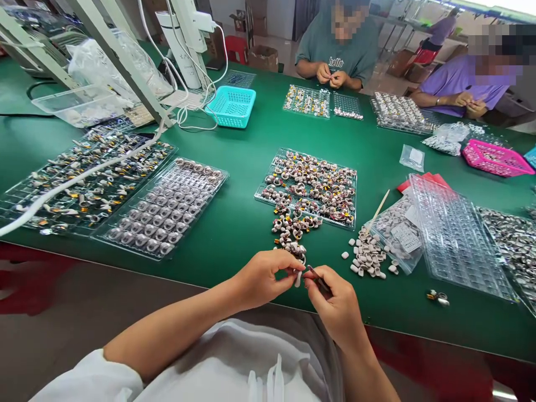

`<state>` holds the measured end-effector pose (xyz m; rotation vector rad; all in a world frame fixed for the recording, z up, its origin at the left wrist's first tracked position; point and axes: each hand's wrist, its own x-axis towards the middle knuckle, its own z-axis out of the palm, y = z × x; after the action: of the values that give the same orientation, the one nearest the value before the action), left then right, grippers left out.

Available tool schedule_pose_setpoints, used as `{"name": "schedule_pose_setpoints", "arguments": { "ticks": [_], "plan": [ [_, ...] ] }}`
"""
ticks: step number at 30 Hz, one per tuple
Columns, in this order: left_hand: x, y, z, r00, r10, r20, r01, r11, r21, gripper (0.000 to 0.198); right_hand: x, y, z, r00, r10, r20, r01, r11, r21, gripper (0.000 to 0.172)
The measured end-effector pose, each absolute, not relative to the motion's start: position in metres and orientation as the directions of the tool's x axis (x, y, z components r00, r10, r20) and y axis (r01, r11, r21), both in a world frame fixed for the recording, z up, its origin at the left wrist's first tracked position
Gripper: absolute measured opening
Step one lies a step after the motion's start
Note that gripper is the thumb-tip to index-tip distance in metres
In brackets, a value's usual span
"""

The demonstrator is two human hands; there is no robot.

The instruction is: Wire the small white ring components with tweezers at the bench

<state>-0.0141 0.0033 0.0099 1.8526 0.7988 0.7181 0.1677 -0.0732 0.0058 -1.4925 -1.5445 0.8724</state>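
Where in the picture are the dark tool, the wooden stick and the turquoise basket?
Dark tool (320, 280): head view, visible shaft.
Wooden stick (379, 211): head view, mid-length.
Turquoise basket (230, 119): head view, front wall.

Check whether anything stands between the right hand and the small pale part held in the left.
Nothing visible, except the slim dark tool that the right hand itself holds; the pale part sits close by in the left hand.

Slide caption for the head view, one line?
Left hand holds a small pale part, right hand a dark tool, at a green table.
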Motion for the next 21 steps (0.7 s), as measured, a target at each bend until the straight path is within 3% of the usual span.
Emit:
{"name": "schedule_pose_setpoints", "arguments": {
  "ticks": [4,9,11,17,21],
  "plan": [
    [-0.008,-0.002,0.002,0.532,0.824,0.197,0.202,-0.349,0.915,0.018,0.165,-0.072,-0.008,0.108,0.987,-0.121,0.175,-0.139,-0.975,0.016],
    [0.001,-0.009,-0.004,0.442,0.895,-0.055,0.061,0.031,0.998,0.015,0.153,-0.075,-0.022,0.182,0.966,-0.182,-0.078,-0.170,-0.982,0.023],
    [0.003,-0.011,-0.005,0.427,0.900,-0.093,0.018,0.095,0.995,0.018,0.148,-0.077,-0.021,0.231,0.960,-0.159,-0.050,-0.151,-0.987,0.021],
    [0.002,-0.016,-0.006,0.402,0.890,0.215,0.157,-0.299,0.941,0.014,0.143,-0.079,-0.015,0.324,0.945,0.046,0.213,-0.026,-0.977,0.011],
    [0.004,-0.019,-0.008,0.385,0.901,0.198,0.202,-0.292,0.935,0.016,0.140,-0.079,-0.018,0.381,0.924,0.041,0.191,-0.035,-0.981,0.013]
  ]
}}
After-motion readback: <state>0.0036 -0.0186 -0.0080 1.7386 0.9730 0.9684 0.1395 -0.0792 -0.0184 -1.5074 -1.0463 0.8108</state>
